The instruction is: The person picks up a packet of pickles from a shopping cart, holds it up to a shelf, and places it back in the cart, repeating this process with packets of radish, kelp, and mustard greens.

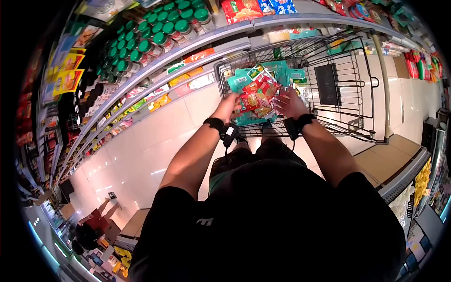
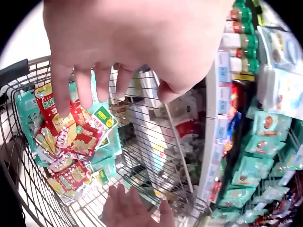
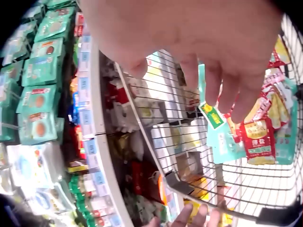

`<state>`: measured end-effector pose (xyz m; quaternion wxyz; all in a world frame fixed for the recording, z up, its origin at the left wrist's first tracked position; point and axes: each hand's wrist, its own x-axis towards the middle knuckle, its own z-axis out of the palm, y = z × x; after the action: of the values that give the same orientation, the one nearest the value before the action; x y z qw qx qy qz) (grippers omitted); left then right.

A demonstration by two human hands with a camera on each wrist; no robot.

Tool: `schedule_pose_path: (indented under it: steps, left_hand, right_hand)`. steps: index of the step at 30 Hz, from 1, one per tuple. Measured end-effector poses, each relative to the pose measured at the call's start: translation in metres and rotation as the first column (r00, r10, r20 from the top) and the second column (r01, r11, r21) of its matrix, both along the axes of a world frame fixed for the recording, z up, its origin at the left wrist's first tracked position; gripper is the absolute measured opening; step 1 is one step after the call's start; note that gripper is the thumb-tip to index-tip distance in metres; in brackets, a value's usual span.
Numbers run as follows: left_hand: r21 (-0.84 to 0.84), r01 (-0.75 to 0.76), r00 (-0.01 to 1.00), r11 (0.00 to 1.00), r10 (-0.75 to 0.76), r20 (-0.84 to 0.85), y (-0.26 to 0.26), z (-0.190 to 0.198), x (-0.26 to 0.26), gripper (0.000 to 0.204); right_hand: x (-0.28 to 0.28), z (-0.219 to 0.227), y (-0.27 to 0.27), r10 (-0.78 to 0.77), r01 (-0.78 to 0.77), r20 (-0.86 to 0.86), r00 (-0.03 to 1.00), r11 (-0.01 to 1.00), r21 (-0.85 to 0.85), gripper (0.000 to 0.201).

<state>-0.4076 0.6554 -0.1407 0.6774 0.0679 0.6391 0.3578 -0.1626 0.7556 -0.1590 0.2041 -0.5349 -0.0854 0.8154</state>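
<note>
Here, pale characters are borne by the red packets (image 1: 250,102), though the strokes are too blurred to be read. On one small packet (image 2: 105,117) a green patch is printed with light lettering, likewise illegible. Large figures are shown on the price labels (image 2: 223,71) along the shelf edge, but no price can be read with certainty. A small pale logo (image 1: 204,222) is worn on the black shirt (image 1: 263,225), between six and seven o'clock in the head view.

The red packets are heaped loosely at one o'clock in that view, inside the wire shopping cart (image 1: 327,84). Their glossy wrappers are overlapped at odd angles and patterned in red, cream and yellow. Flat teal packets (image 1: 237,83) are spread beneath and around them.

The left hand (image 1: 228,107) is held at the heap's eight o'clock edge, its fingers extended downward and slightly parted, with nothing grasped. The right hand (image 1: 292,104) is held between three and four o'clock of the heap, its fingers loosely lowered and released. Whether any wrapper is touched by the fingertips cannot be told.

At eleven o'clock in the head view, green-lidded jars (image 1: 162,40) are ranked on a shelf. In the left wrist view, teal pouches (image 2: 253,172) are hung in rows at four o'clock.
</note>
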Motion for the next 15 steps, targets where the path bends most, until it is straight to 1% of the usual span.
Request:
schedule_pose_path:
  steps: [1,2,3,4,6,7,8,10,11,12,13,14,15]
  left_hand:
    - [-0.091,-0.027,0.998,0.995,0.033,0.060,0.008,-0.029,0.003,0.044]
    - [-0.149,-0.008,0.996,0.989,0.021,0.090,0.012,-0.056,0.002,0.046]
    - [-0.159,0.023,0.997,0.987,-0.011,0.080,0.020,-0.055,0.005,0.046]
    - [-0.170,0.055,0.996,0.984,-0.044,0.072,0.028,-0.053,0.009,0.045]
    - [-0.218,0.129,0.991,0.967,-0.115,0.072,0.038,-0.101,0.010,0.046]
    - [-0.207,0.111,0.994,0.972,-0.113,0.002,0.049,-0.086,0.019,0.042]
    - [-0.021,0.151,0.989,0.988,-0.151,0.011,0.055,-0.118,0.019,0.037]
    - [-0.023,0.324,0.935,0.946,-0.324,-0.144,0.063,-0.191,0.011,0.034]
    - [-0.036,0.390,0.868,0.920,-0.381,-0.320,0.064,-0.212,0.009,0.040]
    - [-0.089,0.279,0.875,0.956,-0.292,-0.386,0.067,-0.209,0.017,0.036]
    - [-0.070,0.353,0.775,0.933,-0.333,-0.537,0.064,-0.233,0.016,0.035]
    - [-0.075,0.433,0.649,0.898,-0.368,-0.665,0.058,-0.266,0.015,0.034]
    - [-0.088,0.437,0.650,0.895,-0.382,-0.657,0.060,-0.266,0.015,0.034]
  right_hand:
    - [0.000,-0.025,0.004,0.020,-0.018,0.022,1.000,0.998,-0.060,0.051]
    - [-0.003,-0.049,0.006,0.038,-0.033,0.035,0.999,0.992,-0.119,0.052]
    - [-0.015,-0.058,0.006,0.040,-0.023,0.112,0.993,0.989,-0.144,0.057]
    - [-0.019,-0.077,0.005,0.036,-0.015,0.118,0.992,0.985,-0.171,0.057]
    - [-0.026,-0.121,0.001,0.045,-0.007,0.127,0.991,0.958,-0.288,0.059]
    - [-0.029,-0.147,-0.004,0.025,-0.001,0.076,0.997,0.951,-0.308,0.062]
    - [-0.030,-0.172,-0.011,0.017,0.011,0.082,0.996,0.944,-0.331,0.062]
    - [-0.033,-0.206,-0.022,0.043,-0.008,0.071,0.997,0.900,-0.435,0.065]
    - [-0.036,-0.213,-0.026,0.110,-0.065,0.095,0.989,0.919,-0.389,0.072]
    - [-0.041,-0.216,-0.030,0.105,-0.057,0.098,0.990,0.911,-0.408,0.072]
    - [-0.046,-0.214,-0.032,0.116,-0.050,0.146,0.982,0.918,-0.394,0.075]
    - [-0.050,-0.220,-0.036,0.126,-0.041,0.193,0.973,0.918,-0.395,0.078]
    - [-0.053,-0.215,-0.034,0.140,-0.069,0.130,0.982,0.894,-0.442,0.079]
